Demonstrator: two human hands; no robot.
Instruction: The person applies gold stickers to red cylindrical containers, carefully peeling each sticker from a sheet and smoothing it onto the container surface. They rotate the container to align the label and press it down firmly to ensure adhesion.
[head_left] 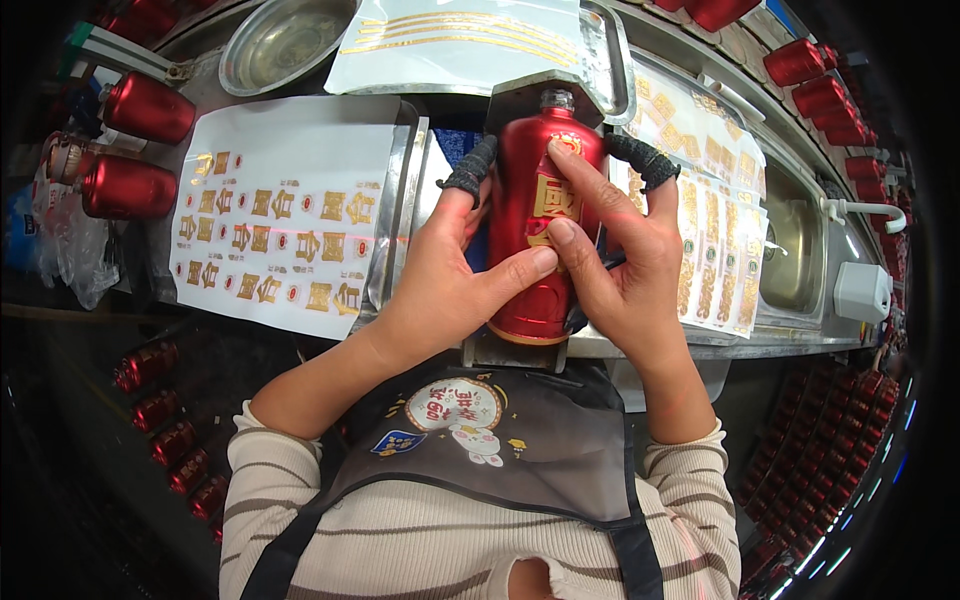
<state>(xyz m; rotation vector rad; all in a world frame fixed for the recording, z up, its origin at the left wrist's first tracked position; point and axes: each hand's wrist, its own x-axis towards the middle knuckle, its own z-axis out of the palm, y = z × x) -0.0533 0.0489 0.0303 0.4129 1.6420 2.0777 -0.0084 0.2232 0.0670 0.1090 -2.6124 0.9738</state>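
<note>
A metallic red bottle (517, 165) with an uncapped clear neck lies tilted in front of me, its neck pointing away. Gold character decals (552, 197) run down its front. My left hand (425, 285) grips its left side, thumb pressed on the lower front. My right hand (645, 265) holds the right side; its index fingertip touches the round emblem near the shoulder and its thumb presses on the lower gold character. Black wraps cover a finger of each hand. Behind the bottle is a dark-edged metal holder (510, 98). The bottle's underside is hidden.
White sheets of gold decals lie left (290, 130) and right (735, 235); another sheet (400, 65) with gold strips is behind. A round metal basin (240, 65) stands far left, a sink (800, 285) at right. Red bottles (150, 107) stand left, others around the edges.
</note>
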